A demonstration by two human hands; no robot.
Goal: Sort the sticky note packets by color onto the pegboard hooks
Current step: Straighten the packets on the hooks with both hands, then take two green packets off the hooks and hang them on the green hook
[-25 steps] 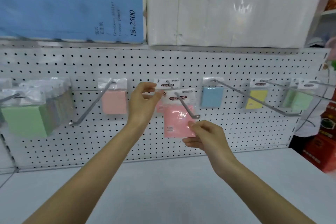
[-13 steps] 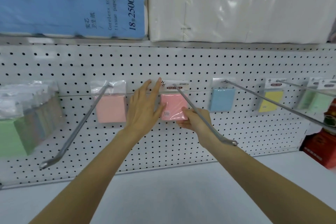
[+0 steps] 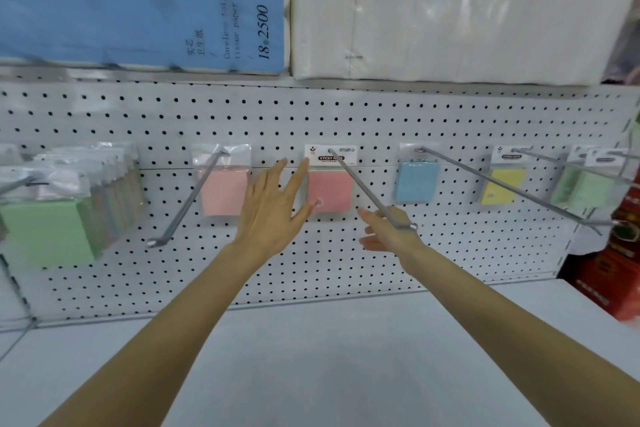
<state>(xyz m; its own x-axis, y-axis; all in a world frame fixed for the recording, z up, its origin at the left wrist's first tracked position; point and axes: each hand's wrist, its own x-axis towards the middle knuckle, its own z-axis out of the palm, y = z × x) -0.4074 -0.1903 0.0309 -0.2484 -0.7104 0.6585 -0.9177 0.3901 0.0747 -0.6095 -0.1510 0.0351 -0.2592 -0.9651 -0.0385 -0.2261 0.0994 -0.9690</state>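
Reaching toward the middle of the frame, the left hand is spreading straight, empty fingers just left of a pink sticky note packet, while the right hand is hovering below and to its right, fingers loose and holding nothing. The packet is hanging at the back of a long hook on the white pegboard. A paler pink packet is hanging to its left and a blue packet to its right.

Bright, even light, soft blur throughout, wide-angle bending at edges, glare on the white pack.
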